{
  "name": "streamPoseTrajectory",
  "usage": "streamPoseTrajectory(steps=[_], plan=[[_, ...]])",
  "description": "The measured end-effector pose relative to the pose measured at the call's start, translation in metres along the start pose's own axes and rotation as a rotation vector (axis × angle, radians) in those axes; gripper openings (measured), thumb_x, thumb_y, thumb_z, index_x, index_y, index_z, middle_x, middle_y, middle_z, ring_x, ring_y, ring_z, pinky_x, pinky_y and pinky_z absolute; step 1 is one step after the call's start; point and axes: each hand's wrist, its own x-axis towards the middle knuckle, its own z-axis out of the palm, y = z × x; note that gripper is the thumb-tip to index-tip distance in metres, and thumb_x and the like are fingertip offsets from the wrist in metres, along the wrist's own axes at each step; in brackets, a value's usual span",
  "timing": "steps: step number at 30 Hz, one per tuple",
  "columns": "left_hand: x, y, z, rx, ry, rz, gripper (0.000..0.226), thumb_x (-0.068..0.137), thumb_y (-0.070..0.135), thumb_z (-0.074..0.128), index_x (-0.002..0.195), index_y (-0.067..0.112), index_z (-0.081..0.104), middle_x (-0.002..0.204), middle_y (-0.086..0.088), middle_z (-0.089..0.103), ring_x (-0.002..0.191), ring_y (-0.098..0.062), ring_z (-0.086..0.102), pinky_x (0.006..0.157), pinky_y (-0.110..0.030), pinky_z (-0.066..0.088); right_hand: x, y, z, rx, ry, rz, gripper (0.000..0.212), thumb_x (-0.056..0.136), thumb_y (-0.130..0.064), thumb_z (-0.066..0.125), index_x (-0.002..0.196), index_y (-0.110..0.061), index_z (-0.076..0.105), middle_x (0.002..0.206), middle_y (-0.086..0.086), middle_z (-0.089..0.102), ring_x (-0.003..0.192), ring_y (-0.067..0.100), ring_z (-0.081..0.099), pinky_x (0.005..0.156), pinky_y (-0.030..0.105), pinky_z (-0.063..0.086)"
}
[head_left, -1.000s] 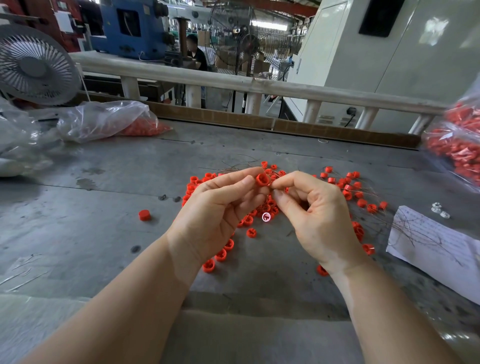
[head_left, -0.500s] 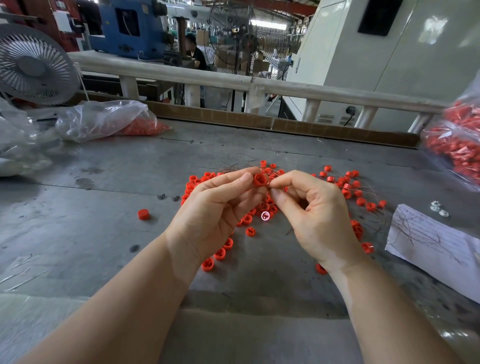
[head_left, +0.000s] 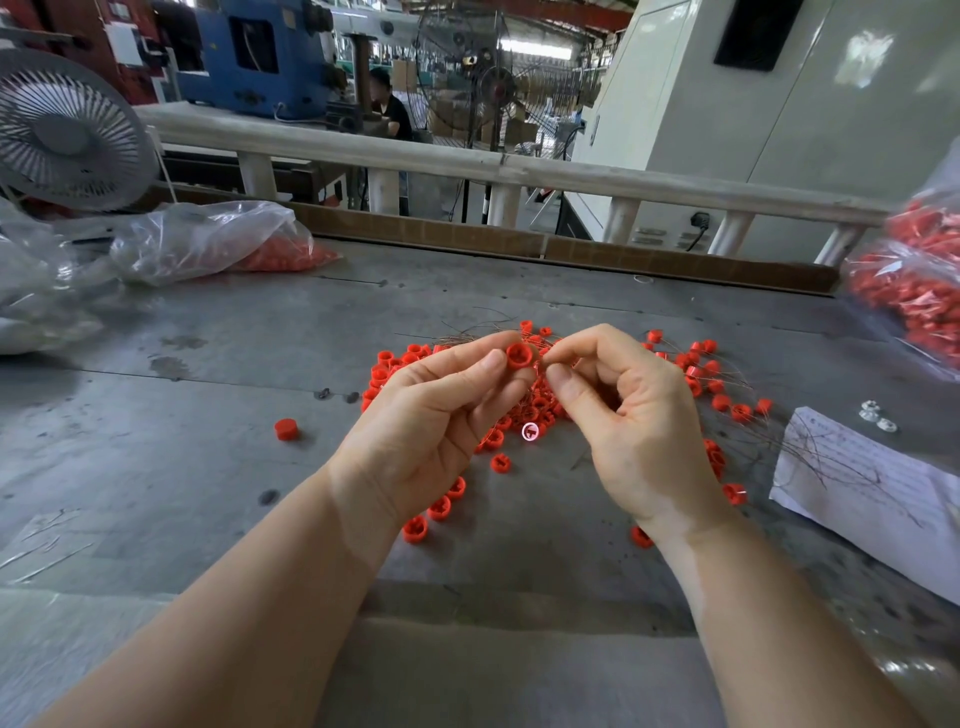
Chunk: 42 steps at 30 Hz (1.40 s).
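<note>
My left hand (head_left: 431, 421) pinches a small red plastic cap (head_left: 518, 355) between thumb and fingertips, its hollow side turned toward me. My right hand (head_left: 631, 421) hovers just right of the cap with thumb and forefinger pinched together; something thin like a wire may be between them, but it is too fine to tell. Below both hands lies a scattered pile of red caps (head_left: 535, 405) mixed with thin brown wires (head_left: 727, 379) on the grey metal table (head_left: 208, 467). One white ring-shaped piece (head_left: 529, 431) lies among the caps.
A lone red cap (head_left: 285, 429) sits to the left. A printed paper sheet (head_left: 872, 483) lies at the right, small white parts (head_left: 878, 415) above it. Clear bags of red parts stand at the left (head_left: 208, 241) and right (head_left: 919, 291). A desk fan (head_left: 65, 132) stands at back left, behind a railing (head_left: 519, 166).
Both hands stay almost where they were. The gap between my right fingertips and the red cap has changed only slightly.
</note>
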Motion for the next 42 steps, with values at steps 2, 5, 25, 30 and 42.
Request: streamPoseTrajectory(steps=[2, 5, 25, 30, 42], plan=[[0.0, -0.0002, 0.0005, -0.006, -0.006, -0.001, 0.02, 0.069, 0.004, 0.058, 0.075, 0.009, 0.078, 0.078, -0.009, 0.073, 0.073, -0.013, 0.071, 0.059, -0.015, 0.054, 0.0003, -0.0001, -0.0001, 0.019, -0.006, 0.01, 0.009, 0.088, -0.003, 0.06, 0.083, -0.01, 0.063, 0.068, 0.013, 0.063, 0.066, 0.026, 0.058, 0.066, 0.039, 0.049], [-0.0002, -0.0005, 0.0012, -0.012, -0.016, -0.002, 0.021, 0.069, 0.004, 0.058, 0.076, 0.009, 0.078, 0.079, -0.009, 0.073, 0.074, -0.013, 0.071, 0.059, -0.015, 0.054, 0.001, 0.0003, 0.0001, 0.049, -0.011, 0.032, 0.011, 0.088, -0.002, 0.06, 0.081, -0.01, 0.062, 0.068, 0.016, 0.062, 0.067, 0.031, 0.056, 0.066, 0.041, 0.048], [-0.0029, -0.0016, 0.0038, -0.05, -0.063, -0.012, 0.024, 0.067, 0.001, 0.057, 0.077, 0.009, 0.077, 0.084, -0.011, 0.074, 0.077, -0.014, 0.072, 0.064, -0.017, 0.056, 0.0044, -0.0019, -0.0003, 0.264, -0.051, 0.154, 0.017, 0.085, -0.006, 0.061, 0.074, -0.019, 0.063, 0.053, -0.013, 0.057, 0.051, -0.001, 0.046, 0.054, 0.012, 0.037], [-0.0035, -0.0019, 0.0052, -0.014, -0.084, 0.026, 0.024, 0.066, 0.002, 0.058, 0.076, 0.011, 0.078, 0.085, -0.01, 0.074, 0.079, -0.014, 0.072, 0.063, -0.016, 0.055, 0.0048, -0.0038, -0.001, 0.308, -0.059, 0.196, 0.008, 0.08, -0.017, 0.06, 0.073, -0.02, 0.064, 0.048, -0.012, 0.052, 0.047, 0.0, 0.04, 0.047, 0.01, 0.032], [-0.0044, -0.003, 0.0063, 0.0, -0.128, 0.055, 0.023, 0.07, 0.003, 0.057, 0.075, 0.012, 0.077, 0.086, -0.01, 0.074, 0.079, -0.014, 0.072, 0.064, -0.014, 0.054, 0.0057, -0.0036, -0.0032, 0.392, -0.103, 0.303, 0.01, 0.076, -0.019, 0.063, 0.066, -0.02, 0.066, 0.046, -0.006, 0.046, 0.044, 0.005, 0.038, 0.041, 0.012, 0.03]])
